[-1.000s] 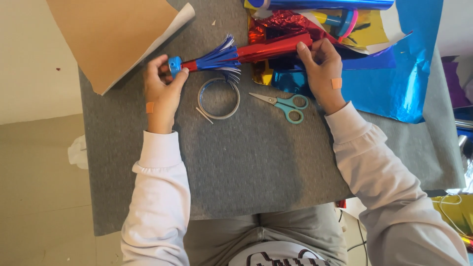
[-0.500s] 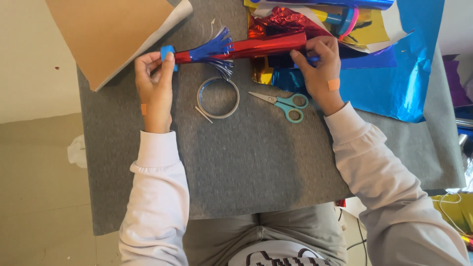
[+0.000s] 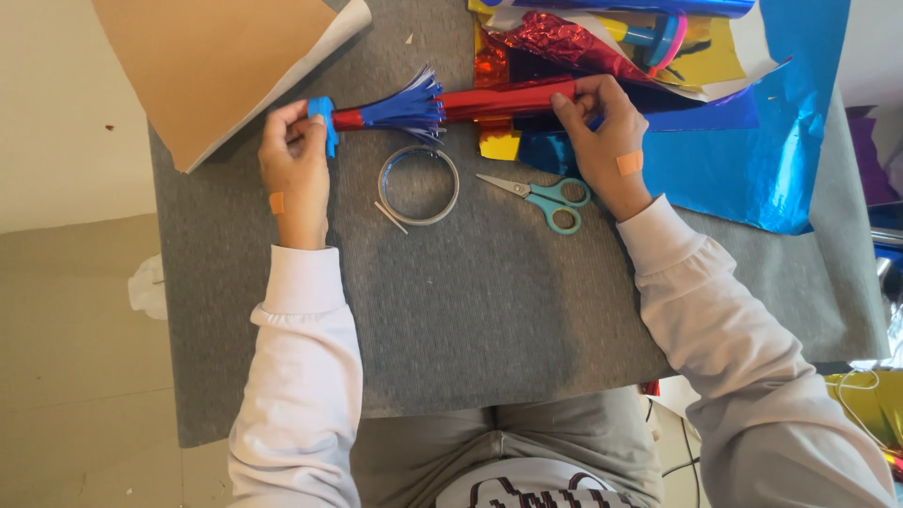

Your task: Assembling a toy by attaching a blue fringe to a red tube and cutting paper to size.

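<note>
1. Grey felt mat (image 3: 527,320): covers the work surface from the person's lap to the far edge; everything below lies on it or overlaps it.
2. Blue foil sheet (image 3: 752,160): large, glossy, spread at the far right of the mat, partly under a heap of foil scraps.
3. Brown card sheet (image 3: 216,66): at the far left corner, lying askew, with a white sheet showing along its right edge.
4. Foil scraps (image 3: 564,38): crumpled red, gold and blue pieces heaped at the far middle, behind the tube.
5. Red foil tube (image 3: 499,99): long thin roll held level between both hands, running left to right just above the mat near its far edge. A blue fringe (image 3: 404,105) of cut foil strips wraps it left of centre, strips fanning out toward the right.
6. Left hand (image 3: 296,165): closed on the tube's left end, fingertips pinching a small blue tape piece (image 3: 323,118) there. Orange plaster on the back of the hand.
7. Right hand (image 3: 602,141): fingers curled over the tube's right portion, gripping it. Orange plaster near the wrist.
8. Tape roll (image 3: 419,183): clear ring lying flat just below the fringe, between the hands, untouched.
9. Scissors (image 3: 546,196): teal handles, closed blades pointing left, lying just right of the tape roll, near the right hand, not touched.
</note>
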